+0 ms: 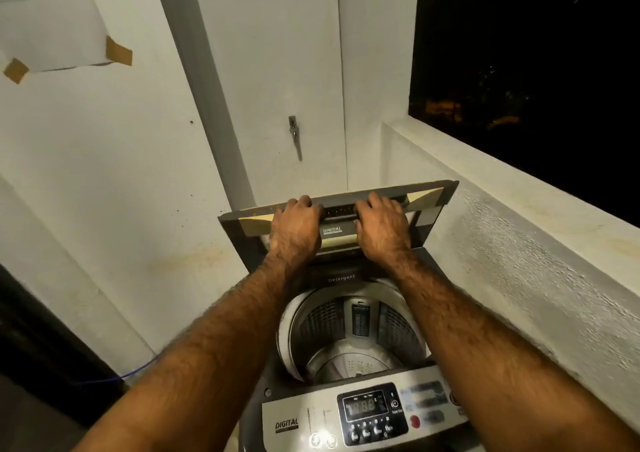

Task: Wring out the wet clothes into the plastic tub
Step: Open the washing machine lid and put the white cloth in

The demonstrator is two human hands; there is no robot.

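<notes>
I see a grey top-load washing machine (346, 413), its ribbed steel drum (349, 341) bare of clothes. The flat lid (436, 206) stands raised at the rear edge. My left hand (298, 230) and right hand (381, 233) curl over its top rim, gripping.

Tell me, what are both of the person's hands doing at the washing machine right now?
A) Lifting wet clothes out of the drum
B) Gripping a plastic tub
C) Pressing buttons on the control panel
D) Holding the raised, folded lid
D: the left hand and right hand both rest on the lid, fingers curled over its top edge, above the open drum.
</notes>
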